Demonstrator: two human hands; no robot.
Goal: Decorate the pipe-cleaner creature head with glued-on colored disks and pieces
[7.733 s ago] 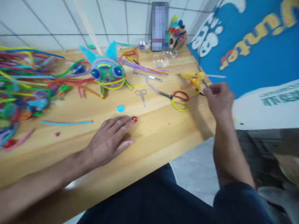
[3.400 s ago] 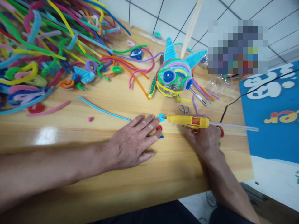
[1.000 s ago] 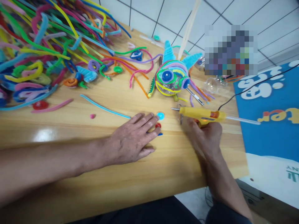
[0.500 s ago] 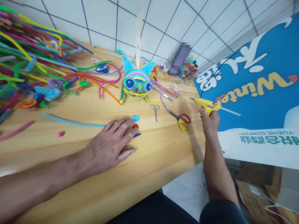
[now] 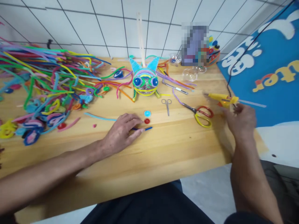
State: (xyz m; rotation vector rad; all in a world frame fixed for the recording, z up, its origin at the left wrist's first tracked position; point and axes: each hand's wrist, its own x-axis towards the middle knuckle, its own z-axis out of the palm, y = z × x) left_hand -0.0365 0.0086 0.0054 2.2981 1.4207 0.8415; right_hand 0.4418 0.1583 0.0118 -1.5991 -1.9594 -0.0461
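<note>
The wooden table (image 5: 163, 161) stretches across the view, with the big-eyed figure (image 5: 145, 81) standing near its back, by the tiled wall. A blue sign (image 5: 275, 53) lies well to the right of the figure, and a tangled pile of fuzzy sticks (image 5: 53, 77) spreads to its left.

The left hand (image 5: 123, 130) rests in front of the figure and a little left of it, palm down, fingers partly bent and thumb apart, with a gap between. The right hand (image 5: 241, 121) is well to the right of the figure and closer to the person, its fingers curled at the handle of the yellow glue gun (image 5: 219, 99); with the blur, I cannot tell whether it grips the gun or only touches it. The gun's nozzle points back toward the figure's side.

Big scissors (image 5: 195, 110) with red and yellow handles lie to the figure's front right, and small metal scissors (image 5: 166, 105) lie nearer to it. A light-blue strip (image 5: 100, 117) runs from the figure's front left to the left hand. Straight in front of the figure are a dark-blue strip (image 5: 149, 128), partly under that hand, a light-blue disc (image 5: 147, 114) just beyond the fingertips, and a red disc (image 5: 146, 121) beside the index fingertip.
</note>
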